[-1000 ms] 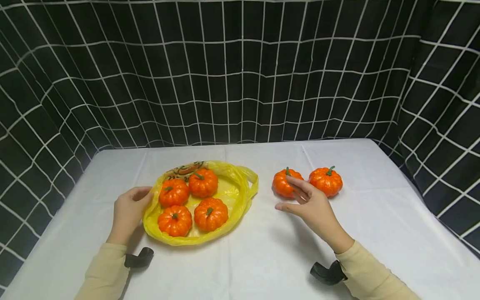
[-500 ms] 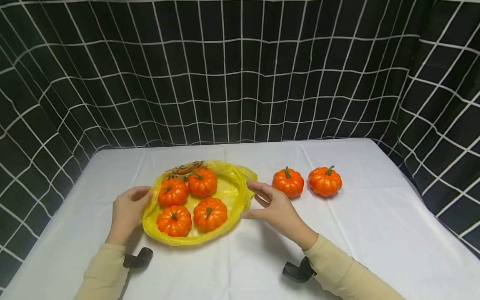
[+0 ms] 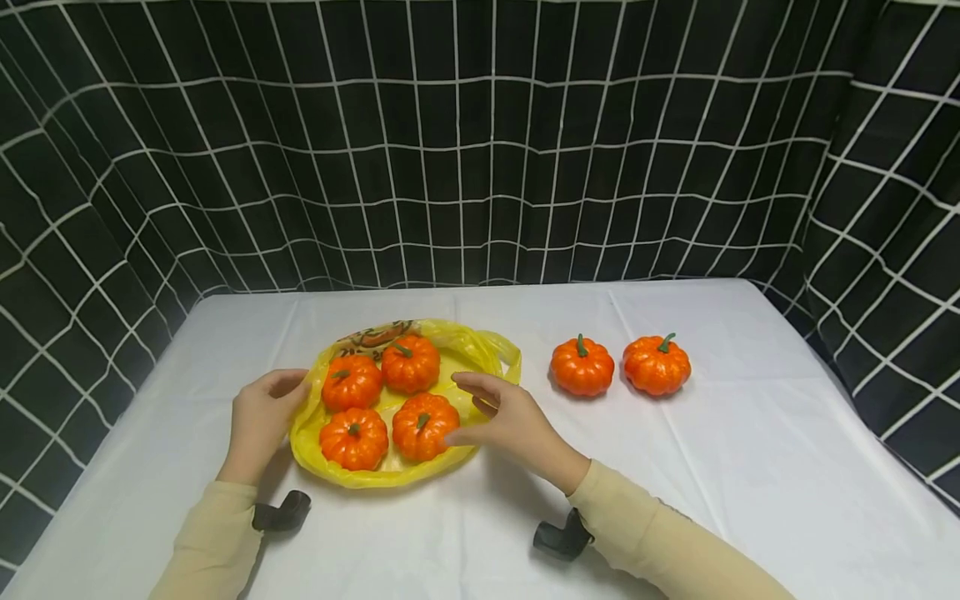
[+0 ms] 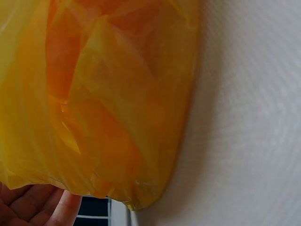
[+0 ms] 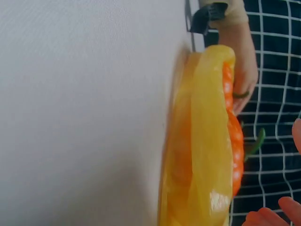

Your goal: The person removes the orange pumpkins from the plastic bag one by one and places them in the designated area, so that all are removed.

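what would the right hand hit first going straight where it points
Likely the front-right pumpkin in the yellow bag; the right hand overlaps it in the head view, but depth is unclear and it might pass above.

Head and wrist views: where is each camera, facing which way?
Head: on the head, facing forward and down at the table, yellow bag, pumpkins; left hand, right hand and sleeves show.
Left wrist: on that wrist, facing the bag's side close up; left fingers show bottom left.
Right wrist: on that wrist, facing across the bag; right fingers show lower right, the left hand at top.
Shared: head and right wrist both show the bag and left hand.
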### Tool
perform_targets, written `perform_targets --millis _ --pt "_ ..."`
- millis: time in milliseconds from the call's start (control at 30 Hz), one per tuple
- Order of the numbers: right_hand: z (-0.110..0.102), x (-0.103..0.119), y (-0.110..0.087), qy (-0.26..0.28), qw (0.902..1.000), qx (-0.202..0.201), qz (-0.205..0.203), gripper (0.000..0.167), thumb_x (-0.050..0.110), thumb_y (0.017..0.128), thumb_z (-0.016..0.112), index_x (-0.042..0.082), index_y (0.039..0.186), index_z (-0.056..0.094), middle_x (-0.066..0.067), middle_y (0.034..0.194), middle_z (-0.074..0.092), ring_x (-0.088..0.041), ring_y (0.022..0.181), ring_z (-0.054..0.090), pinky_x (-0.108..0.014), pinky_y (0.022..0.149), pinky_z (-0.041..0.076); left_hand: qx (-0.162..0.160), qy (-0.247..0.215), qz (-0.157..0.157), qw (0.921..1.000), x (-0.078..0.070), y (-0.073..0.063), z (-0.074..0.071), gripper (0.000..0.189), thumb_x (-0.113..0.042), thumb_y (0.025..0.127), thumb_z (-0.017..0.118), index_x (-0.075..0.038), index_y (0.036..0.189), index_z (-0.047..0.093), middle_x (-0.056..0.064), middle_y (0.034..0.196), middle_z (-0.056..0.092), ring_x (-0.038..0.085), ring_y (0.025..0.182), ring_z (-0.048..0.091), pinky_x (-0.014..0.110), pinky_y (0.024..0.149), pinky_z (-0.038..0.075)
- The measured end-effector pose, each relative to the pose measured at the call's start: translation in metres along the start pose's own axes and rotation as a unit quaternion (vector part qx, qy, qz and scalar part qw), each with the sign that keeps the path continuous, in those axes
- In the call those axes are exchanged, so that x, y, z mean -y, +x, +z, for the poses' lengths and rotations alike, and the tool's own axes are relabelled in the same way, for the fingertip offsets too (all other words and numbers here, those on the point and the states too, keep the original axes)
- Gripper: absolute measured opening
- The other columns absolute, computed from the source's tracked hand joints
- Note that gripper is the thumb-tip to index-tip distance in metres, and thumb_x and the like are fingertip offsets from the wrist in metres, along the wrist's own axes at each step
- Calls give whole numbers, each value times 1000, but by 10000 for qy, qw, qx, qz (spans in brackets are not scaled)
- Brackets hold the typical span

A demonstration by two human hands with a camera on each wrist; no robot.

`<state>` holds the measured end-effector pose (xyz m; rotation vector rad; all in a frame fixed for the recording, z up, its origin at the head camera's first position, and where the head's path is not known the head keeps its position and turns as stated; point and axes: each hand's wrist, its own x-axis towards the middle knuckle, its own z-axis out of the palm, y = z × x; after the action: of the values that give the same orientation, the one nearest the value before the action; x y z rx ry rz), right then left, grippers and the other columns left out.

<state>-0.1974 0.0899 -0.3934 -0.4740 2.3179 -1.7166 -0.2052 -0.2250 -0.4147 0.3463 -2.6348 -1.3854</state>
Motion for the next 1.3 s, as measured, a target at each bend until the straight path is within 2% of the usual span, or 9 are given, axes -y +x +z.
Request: perform_targets --millis 300,567,767,1067,1300 --pt "15 1 10 -328 9994 69 -127 73 9 72 88 -1 137 55 -18 143 57 -35 136 51 -45 115 41 18 -48 12 10000 2 1 0 40 -26 98 60 0 128 63 24 132 63 38 128 55 51 110 44" --pt "22 -4 19 -910 9955 236 134 77 16 70 90 2 137 56 -13 143 57 -34 138 50 -46 115 41 39 -13 -89 10000 3 0 0 39 -26 99 59 -1 129 63 23 133 62 37 129 54 51 111 44" --pt "24 -5 24 -1251 9915 252 236 76 20 70 90 5 137 57 -10 142 59 -33 135 52 -47 114 42 13 -17 -44 10000 3 1 0 40 -27 98 59 -1 128 63 23 132 63 37 128 55 50 109 45" --pt "24 -10 24 -1327 9891 369 524 81 20 68 91 5 139 56 -11 141 59 -30 133 53 -45 113 43 165 7 -97 9998 2 -1 1 40 -25 99 58 -1 130 62 24 134 62 38 130 53 51 111 43" --pt "24 -12 28 -1466 9868 414 555 81 20 68 91 5 140 55 -12 141 60 -29 133 54 -45 114 43 69 -25 -47 10000 2 1 1 40 -26 99 59 0 129 63 25 132 63 38 128 54 50 109 45"
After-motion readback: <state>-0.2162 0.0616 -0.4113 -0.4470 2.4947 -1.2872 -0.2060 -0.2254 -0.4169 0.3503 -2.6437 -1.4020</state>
